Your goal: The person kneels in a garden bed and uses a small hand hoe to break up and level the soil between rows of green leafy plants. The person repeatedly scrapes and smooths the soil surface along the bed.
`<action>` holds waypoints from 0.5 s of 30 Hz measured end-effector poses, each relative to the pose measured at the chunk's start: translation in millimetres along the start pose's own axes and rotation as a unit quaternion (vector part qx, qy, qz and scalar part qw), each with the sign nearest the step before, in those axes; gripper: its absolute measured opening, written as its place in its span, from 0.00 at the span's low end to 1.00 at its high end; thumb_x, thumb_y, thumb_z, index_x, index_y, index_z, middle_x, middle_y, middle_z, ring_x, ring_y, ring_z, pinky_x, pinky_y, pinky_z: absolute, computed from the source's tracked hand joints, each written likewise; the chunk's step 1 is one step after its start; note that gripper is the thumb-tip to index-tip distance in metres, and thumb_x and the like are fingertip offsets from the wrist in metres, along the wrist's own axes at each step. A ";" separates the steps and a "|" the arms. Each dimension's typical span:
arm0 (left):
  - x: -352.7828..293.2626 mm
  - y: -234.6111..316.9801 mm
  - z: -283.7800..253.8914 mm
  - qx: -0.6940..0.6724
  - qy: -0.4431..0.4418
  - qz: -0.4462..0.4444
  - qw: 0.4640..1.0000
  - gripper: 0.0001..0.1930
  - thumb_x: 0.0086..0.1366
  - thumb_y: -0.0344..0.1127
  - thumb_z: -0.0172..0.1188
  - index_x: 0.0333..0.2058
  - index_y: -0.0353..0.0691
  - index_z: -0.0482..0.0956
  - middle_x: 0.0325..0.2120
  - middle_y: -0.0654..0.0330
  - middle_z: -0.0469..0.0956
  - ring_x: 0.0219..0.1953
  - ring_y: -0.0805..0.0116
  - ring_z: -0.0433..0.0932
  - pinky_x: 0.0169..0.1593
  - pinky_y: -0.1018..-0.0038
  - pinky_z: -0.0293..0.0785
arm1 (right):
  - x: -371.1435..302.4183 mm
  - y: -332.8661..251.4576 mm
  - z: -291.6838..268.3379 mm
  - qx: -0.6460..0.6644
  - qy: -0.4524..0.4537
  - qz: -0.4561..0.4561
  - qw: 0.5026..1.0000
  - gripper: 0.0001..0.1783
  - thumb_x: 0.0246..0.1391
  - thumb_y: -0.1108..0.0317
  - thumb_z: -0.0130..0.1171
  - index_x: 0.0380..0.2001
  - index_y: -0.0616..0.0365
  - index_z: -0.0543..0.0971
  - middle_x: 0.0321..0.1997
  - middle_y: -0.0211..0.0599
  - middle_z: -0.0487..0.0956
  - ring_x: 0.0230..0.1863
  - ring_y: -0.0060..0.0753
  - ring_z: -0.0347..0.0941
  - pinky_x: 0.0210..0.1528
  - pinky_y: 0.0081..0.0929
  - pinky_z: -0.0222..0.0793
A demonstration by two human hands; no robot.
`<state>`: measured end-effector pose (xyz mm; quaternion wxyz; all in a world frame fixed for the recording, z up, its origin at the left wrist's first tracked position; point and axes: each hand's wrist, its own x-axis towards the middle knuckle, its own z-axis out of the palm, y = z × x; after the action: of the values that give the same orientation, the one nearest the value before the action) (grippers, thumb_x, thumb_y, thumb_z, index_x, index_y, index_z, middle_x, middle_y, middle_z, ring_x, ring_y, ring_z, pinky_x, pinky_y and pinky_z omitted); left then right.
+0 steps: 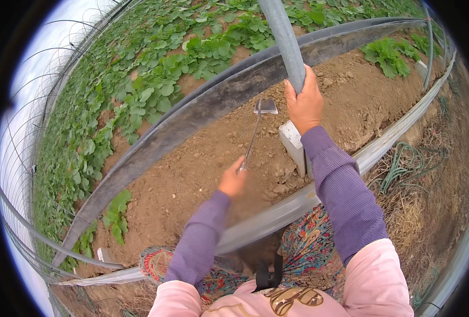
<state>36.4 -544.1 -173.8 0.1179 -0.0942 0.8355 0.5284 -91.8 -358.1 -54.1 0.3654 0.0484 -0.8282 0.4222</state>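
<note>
My left hand, slightly blurred, is closed around the near end of a small hand hoe with a thin metal shaft. The flat hoe blade rests at the bare brown soil, close to the dark plastic strip. My right hand grips the lower part of a thick grey pole, which rises toward the top of the view. Just below that hand, a pale concrete block stands upright in the soil.
A dark plastic strip curves between the soil and the leafy green vines. Clear plastic film crosses in front of my legs. Green cord lies on dry straw at right. Hoop frames line the left.
</note>
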 end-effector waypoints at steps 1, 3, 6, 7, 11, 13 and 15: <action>-8.8 26.6 -6.9 -0.090 -0.018 -0.097 0.991 0.22 0.55 0.30 0.43 0.50 0.41 0.57 0.12 0.67 0.62 0.08 0.80 0.57 0.11 0.82 0.54 | -2.6 2.8 -1.9 0.001 -0.001 0.000 1.000 0.27 0.40 0.61 0.53 0.45 0.53 0.59 0.37 0.42 0.69 0.35 0.44 0.67 0.33 0.34 0.64; -15.6 34.4 -11.7 -0.149 0.021 -0.069 0.986 0.21 0.54 0.31 0.45 0.49 0.43 0.60 0.15 0.66 0.65 0.11 0.81 0.59 0.13 0.81 0.57 | -0.7 5.3 -3.0 0.006 0.000 0.001 1.000 0.27 0.40 0.61 0.53 0.45 0.53 0.59 0.38 0.42 0.69 0.35 0.44 0.68 0.33 0.34 0.64; -40.5 27.2 -15.3 -0.093 0.066 -0.001 0.993 0.21 0.53 0.30 0.45 0.48 0.38 0.60 0.26 0.58 0.70 0.25 0.72 0.69 0.29 0.78 0.66 | -0.7 5.1 -1.3 -0.001 0.002 -0.003 1.000 0.27 0.40 0.61 0.53 0.45 0.53 0.59 0.38 0.43 0.69 0.35 0.44 0.68 0.33 0.34 0.64; -48.9 1.6 -15.7 -0.035 0.067 0.024 0.997 0.21 0.53 0.30 0.45 0.48 0.37 0.60 0.29 0.56 0.71 0.30 0.70 0.70 0.34 0.77 0.66 | -1.5 2.1 0.4 -0.004 0.002 -0.006 1.000 0.27 0.40 0.61 0.53 0.45 0.54 0.59 0.38 0.43 0.69 0.35 0.44 0.68 0.33 0.34 0.64; -67.2 -24.8 -23.1 -0.032 0.022 -0.002 0.999 0.21 0.52 0.30 0.46 0.47 0.33 0.60 0.38 0.51 0.69 0.43 0.67 0.66 0.46 0.77 0.59 | 0.3 -4.9 -3.4 0.006 -0.022 0.019 1.000 0.27 0.41 0.61 0.52 0.45 0.55 0.58 0.38 0.45 0.69 0.36 0.45 0.67 0.34 0.34 0.64; -77.5 -8.0 -24.7 -0.070 0.049 -0.034 0.996 0.21 0.52 0.31 0.46 0.46 0.33 0.61 0.37 0.51 0.69 0.41 0.69 0.66 0.43 0.78 0.61 | -2.2 -1.0 -2.4 0.005 -0.019 0.015 1.000 0.27 0.42 0.60 0.52 0.45 0.55 0.58 0.38 0.45 0.69 0.36 0.46 0.67 0.34 0.34 0.64; -98.6 5.9 -29.0 -0.093 0.074 -0.075 0.990 0.20 0.52 0.30 0.46 0.46 0.34 0.61 0.35 0.53 0.70 0.36 0.72 0.68 0.39 0.79 0.63 | -2.1 1.7 -2.4 -0.009 -0.018 0.008 1.000 0.27 0.42 0.60 0.52 0.46 0.55 0.58 0.38 0.45 0.69 0.36 0.46 0.67 0.35 0.34 0.63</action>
<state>126.0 -564.6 -127.5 0.0858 -0.2062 0.7796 0.5852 -89.6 -355.7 -55.6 0.3470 0.0460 -0.8388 0.4169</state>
